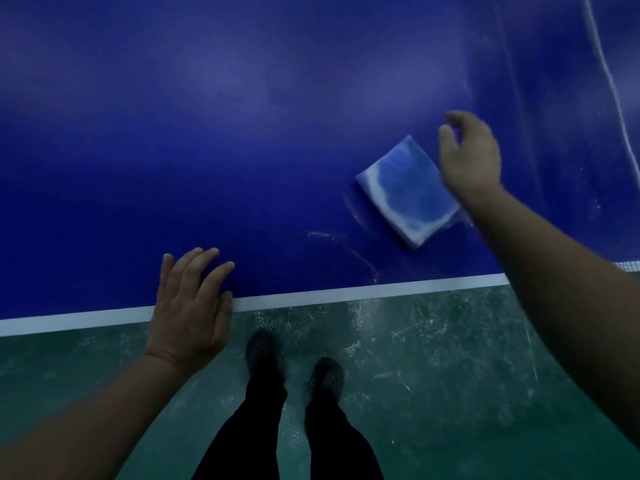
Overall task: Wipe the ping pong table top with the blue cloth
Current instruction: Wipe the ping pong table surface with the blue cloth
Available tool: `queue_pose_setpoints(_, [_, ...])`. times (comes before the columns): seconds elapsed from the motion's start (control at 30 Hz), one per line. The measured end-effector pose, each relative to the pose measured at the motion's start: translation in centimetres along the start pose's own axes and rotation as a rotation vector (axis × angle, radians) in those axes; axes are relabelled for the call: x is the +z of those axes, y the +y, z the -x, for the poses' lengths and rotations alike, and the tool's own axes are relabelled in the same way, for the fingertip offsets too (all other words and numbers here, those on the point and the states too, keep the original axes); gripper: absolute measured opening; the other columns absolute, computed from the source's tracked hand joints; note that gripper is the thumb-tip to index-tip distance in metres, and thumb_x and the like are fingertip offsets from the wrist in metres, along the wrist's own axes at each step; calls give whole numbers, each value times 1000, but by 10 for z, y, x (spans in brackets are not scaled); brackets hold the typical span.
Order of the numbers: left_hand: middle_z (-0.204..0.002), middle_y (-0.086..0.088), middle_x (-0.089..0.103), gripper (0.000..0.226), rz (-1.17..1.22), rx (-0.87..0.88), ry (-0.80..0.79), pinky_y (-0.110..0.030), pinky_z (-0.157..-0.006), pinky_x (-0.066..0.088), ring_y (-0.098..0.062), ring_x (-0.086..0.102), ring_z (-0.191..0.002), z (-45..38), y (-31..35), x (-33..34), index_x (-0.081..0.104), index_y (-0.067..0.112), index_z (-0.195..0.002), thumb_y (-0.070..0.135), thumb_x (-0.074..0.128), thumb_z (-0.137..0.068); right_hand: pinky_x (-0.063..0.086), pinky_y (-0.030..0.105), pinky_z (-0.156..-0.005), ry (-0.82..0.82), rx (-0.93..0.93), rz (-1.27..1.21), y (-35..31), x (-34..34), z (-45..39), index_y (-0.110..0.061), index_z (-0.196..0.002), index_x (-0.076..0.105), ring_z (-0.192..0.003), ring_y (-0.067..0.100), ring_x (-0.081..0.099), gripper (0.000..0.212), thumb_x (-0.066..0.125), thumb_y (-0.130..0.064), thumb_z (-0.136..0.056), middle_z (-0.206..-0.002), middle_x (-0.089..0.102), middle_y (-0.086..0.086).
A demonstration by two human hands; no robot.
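Obs, near → far: person stands at table edge, two dark shoes [294,362] on a scuffed green floor [450,358], dark trousers. Table top [207,133] is deep blue w/ a white edge line [346,294] along the near side. L hand [190,306] lies across that edge line, fingers straight and spread, palm down, holding nothing; reads as a brace. Faint pale smears on the surface betw. edge line and cloth. Blue cloth [408,192] lies flat on the top, folded to a near-square pad, pale along its rims; sits well right of the L hand and farther in from the edge. It's turned diamond-wise: one corner points to the near edge, opposite corner away; no clear long axis, sides run diagonal to the edge line. R hand [471,157] is the nearer one by far, at the cloth's far-right side and overlapping that corner in view; fingers loosely curled, blurred, nothing gripped as far as I can see. Can't tell if it touches the cloth or hovers above. Judgement: wipe not yet under way, R hand needs to settle down-left onto the pad. Far right, a thin white line [609,81] crosses the top
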State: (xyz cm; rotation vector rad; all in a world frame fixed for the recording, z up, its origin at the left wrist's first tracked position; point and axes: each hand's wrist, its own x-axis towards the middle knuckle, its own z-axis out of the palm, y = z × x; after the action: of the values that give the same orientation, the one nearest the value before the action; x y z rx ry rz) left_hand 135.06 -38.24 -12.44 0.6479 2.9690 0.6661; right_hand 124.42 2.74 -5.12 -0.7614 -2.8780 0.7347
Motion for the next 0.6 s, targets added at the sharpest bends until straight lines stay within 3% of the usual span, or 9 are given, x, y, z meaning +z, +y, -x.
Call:
queue_pose_setpoints(0.03, [-134,-24,53,47,-7,-19,2,-54,-122,7,-40,40,-132,1,-3,-1,62,-1,-123,26,41,-92,32,32,-109,-47,-104,69,-1,12,8,-13,-139,54,-133,26,47,46,42,-37,-101,-142,53,9])
queue_pose_setpoints(0.1, [-134,-23,53,47,-26,-37,1,-57,-121,10,-40,40,-132,2,-9,-2,62,-1,-123,27,41,-91,15,48,-120,-298,-283,319,5,46,37,-21,-151,38,-150,30,20,51,29,-41,-106,-161,29,6])
queue_pose_setpoints(0.17, [-134,-23,53,47,-49,-35,-3,-58,-120,11,-40,40,-132,2,-15,-2,62,-1,-123,28,41,-92,-5,52,-122,-358,-239,400,12,71,52,-29,-159,16,-154,24,-7,54,20,-45,-108,-168,2,-4])
queue_pose_setpoints(0.27, [-134,-23,53,48,-62,-53,-2,-58,-121,10,-40,39,-133,-2,-22,-1,61,-1,-124,28,40,-92,-4,54,-122,-249,-158,411,-7,94,56,-26,-160,13,-154,25,-7,56,16,-43,-107,-168,2,-3])
queue_pose_setpoints(0.33, [-135,-23,52,49,-80,-45,-20,-57,-121,9,-41,39,-134,-3,-23,0,61,-1,-125,29,39,-93,2,59,-121,-314,-395,427,-26,106,85,-23,-159,20,-154,31,0,59,15,-44,-104,-168,10,0])
queue_pose_setpoints(0.4, [-135,-24,52,50,-92,-28,-26,-55,-122,8,-41,39,-134,-2,-26,2,61,-2,-125,29,39,-93,4,59,-121,-471,-782,425,-22,110,128,-27,-158,22,-154,31,5,58,17,-47,-104,-167,15,0])
queue_pose_setpoints(0.47, [-135,-25,51,49,-101,-6,-22,-54,-122,8,-42,38,-134,-2,-27,4,60,-3,-125,28,39,-93,0,54,-121,-604,-955,485,-3,92,131,-30,-157,22,-153,30,5,57,18,-50,-104,-165,15,-3])
queue_pose_setpoints(0.53, [-135,-26,51,48,-112,5,-12,-55,-122,10,-43,38,-134,-3,-27,6,59,-5,-124,28,40,-94,-1,56,-119,-538,-819,515,8,81,88,-30,-156,26,-153,35,5,61,15,-51,-100,-165,14,0])
queue_pose_setpoints(0.6, [-135,-26,51,47,-115,-3,7,-56,-121,12,-42,37,-135,-2,-27,7,58,-5,-124,26,41,-93,-4,56,-120,-383,-432,469,-2,82,40,-35,-158,19,-154,34,-3,57,15,-48,-102,-168,7,-1])
